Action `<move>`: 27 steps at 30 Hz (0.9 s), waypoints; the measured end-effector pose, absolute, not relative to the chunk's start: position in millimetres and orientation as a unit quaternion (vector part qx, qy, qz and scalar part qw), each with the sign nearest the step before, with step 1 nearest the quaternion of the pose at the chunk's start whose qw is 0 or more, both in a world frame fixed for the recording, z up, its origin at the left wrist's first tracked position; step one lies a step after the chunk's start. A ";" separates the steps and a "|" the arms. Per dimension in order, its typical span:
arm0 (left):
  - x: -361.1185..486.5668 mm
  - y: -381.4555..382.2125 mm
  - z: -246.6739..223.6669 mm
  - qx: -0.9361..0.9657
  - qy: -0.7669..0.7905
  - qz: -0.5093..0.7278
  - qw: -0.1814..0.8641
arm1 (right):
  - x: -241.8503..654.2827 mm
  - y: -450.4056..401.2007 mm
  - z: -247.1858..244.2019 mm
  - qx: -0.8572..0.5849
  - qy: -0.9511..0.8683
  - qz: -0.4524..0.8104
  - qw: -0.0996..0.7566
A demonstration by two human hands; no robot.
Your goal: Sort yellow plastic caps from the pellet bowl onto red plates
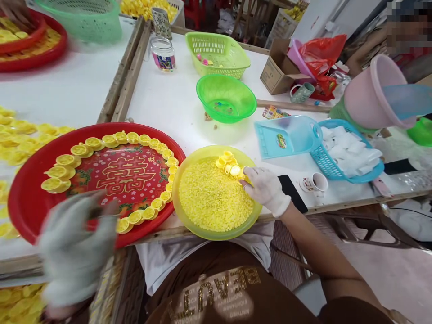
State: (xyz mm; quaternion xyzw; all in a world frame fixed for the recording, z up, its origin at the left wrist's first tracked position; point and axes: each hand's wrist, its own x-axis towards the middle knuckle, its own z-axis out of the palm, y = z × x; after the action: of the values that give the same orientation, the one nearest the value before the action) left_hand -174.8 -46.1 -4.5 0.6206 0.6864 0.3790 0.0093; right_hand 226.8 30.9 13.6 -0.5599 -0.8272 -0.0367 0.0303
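Note:
A red tray (27, 198) with a printed centre holds a curved row of several yellow round pieces (110, 141) along its inner edge. My left hand (79, 243), in a white glove and blurred, is over the tray's near left part; whether it holds anything is unclear. Right of the tray, a yellow bowl (202, 153) is filled with small yellow pellets (212, 198). Several yellow cups (227, 163) lie on the pellets at the bowl's far right. My gloved right hand (265, 186) reaches over the bowl's right rim, its fingers closed on a yellow cup beside that group.
A green bowl (226, 99) and a lime basket (218, 54) stand behind. Rightward are a blue scoop tray (286, 137), a black phone (292, 193), a mug (313, 183) and a blue basket (351, 175). Yellow pieces (23, 139) cover the left table. Another person's hand (16, 13) is at upper left.

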 end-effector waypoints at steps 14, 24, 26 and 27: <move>-26.1 1.1 -19.0 0.855 0.449 0.232 0.115 | 201.4 8.2 10.3 -0.548 -0.820 0.097 0.131; -12.3 39.2 1.4 0.815 0.521 0.191 0.167 | 218.8 48.1 28.7 -0.561 -0.822 -0.046 -0.090; 6.4 62.7 3.1 0.795 0.558 0.151 0.182 | 219.5 45.8 28.4 -0.567 -0.816 -0.033 -0.106; 14.5 73.5 3.0 0.787 0.572 0.134 0.191 | 221.0 43.7 28.4 -0.571 -0.813 -0.030 -0.109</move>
State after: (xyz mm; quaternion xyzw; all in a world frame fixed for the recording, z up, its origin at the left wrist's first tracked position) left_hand 14.5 73.5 3.0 0.7865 0.5718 0.1340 0.1911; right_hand 221.0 43.7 28.4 -0.5715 -0.8128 -0.0298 -0.1091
